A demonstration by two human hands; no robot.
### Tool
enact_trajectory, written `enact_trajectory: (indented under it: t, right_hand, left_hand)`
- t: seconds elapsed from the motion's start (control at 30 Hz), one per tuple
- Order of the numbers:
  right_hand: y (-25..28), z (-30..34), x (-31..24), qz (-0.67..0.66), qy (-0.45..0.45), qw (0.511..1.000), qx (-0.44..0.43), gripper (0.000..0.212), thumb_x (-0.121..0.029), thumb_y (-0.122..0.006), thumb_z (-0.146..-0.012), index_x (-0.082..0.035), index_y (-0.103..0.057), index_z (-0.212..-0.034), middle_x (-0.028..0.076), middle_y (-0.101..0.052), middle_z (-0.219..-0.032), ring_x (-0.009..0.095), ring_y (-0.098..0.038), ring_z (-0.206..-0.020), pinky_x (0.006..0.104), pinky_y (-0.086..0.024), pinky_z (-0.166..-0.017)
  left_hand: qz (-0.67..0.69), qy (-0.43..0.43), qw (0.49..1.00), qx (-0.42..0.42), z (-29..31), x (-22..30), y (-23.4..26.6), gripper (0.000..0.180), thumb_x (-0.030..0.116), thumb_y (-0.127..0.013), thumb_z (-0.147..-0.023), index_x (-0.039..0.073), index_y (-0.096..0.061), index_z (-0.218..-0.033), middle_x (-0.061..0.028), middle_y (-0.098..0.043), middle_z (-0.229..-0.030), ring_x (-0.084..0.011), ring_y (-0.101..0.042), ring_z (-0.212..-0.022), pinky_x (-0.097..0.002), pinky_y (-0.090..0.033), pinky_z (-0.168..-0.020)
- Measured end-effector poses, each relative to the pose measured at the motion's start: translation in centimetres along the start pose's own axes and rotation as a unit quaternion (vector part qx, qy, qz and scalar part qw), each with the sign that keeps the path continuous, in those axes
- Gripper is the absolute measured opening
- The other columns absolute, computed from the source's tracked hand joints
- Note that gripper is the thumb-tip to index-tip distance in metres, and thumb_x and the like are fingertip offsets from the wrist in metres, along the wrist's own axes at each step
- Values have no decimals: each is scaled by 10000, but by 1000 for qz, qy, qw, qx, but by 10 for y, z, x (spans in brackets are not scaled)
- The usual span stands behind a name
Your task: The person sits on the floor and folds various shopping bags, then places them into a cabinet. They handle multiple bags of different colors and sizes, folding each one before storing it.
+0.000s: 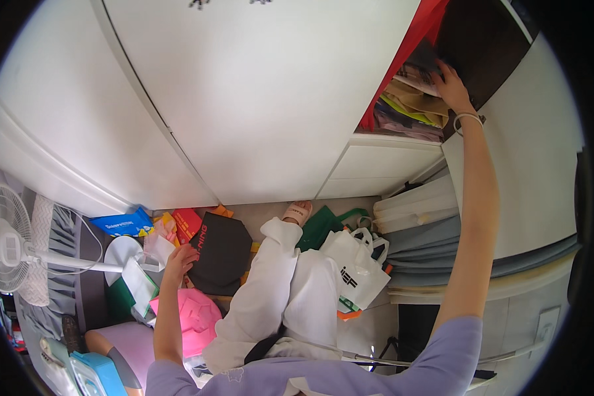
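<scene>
My right hand (pixel 450 86) reaches into the open cabinet compartment at the upper right. Its fingers close on a dark grey folded piece (pixel 426 57) above a stack of folded fabric items (pixel 412 102) in tan, yellow-green and mauve. Part of that grip is hidden. Low on the left, my left hand (pixel 181 259) hangs with loosely bent fingers at the left edge of a black bag with red lettering (pixel 223 257). Whether it touches the bag is hard to see, and nothing shows in its fingers.
A red cloth (pixel 402 53) hangs beside the compartment. White cabinet doors (pixel 244 99) stand ahead. Around my legs lie a white tote bag (pixel 356 267), a green bag (pixel 320 228), a pink bag (pixel 191 313) and a blue packet (pixel 125 223). A white fan (pixel 6 241) stands left.
</scene>
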State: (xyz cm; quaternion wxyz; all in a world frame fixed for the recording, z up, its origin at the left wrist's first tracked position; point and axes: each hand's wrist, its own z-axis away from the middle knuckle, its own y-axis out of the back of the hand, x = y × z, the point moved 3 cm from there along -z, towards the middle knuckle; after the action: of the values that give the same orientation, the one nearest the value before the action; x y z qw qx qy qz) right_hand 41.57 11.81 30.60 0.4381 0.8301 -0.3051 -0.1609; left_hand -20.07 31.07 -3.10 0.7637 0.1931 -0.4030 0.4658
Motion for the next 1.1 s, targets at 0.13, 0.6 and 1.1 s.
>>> enact_trajectory:
  t: [0.13, 0.6, 1.1]
  right_hand:
    - [3, 20, 10, -56, 6, 998, -15, 380, -314, -428, -759, -102, -438, -1074, 144, -464, -1042, 282, -448, -954, 321, -349, -804]
    - [-53, 236, -202, -398, 47, 833, -381, 333, -187, -384, -819, -35, -378, -1115, 78, -351, -1176, 173, -329, -1080, 272, -250, -892]
    - [-136, 313, -313, -523, -75, 701, -480, 324, -101, -451, -777, -32, -395, -1088, 38, -448, -1049, 115, -438, -913, 228, -341, -789]
  left_hand:
    - [88, 28, 996, 1, -23, -68, 64, 329, 375, -472, -747, 104, -475, -934, -29, -544, -759, -101, -506, -597, -188, -309, -390]
    - [-166, -17, 972, 167, -92, -240, 101, 482, 302, -532, -679, -59, -460, -988, -172, -518, -942, -255, -493, -889, -295, -375, -763]
    - [207, 217, 917, 264, -116, -236, 30, 522, 246, -609, -635, -5, -394, -1039, -118, -447, -1057, -260, -424, -961, -391, -333, -766]
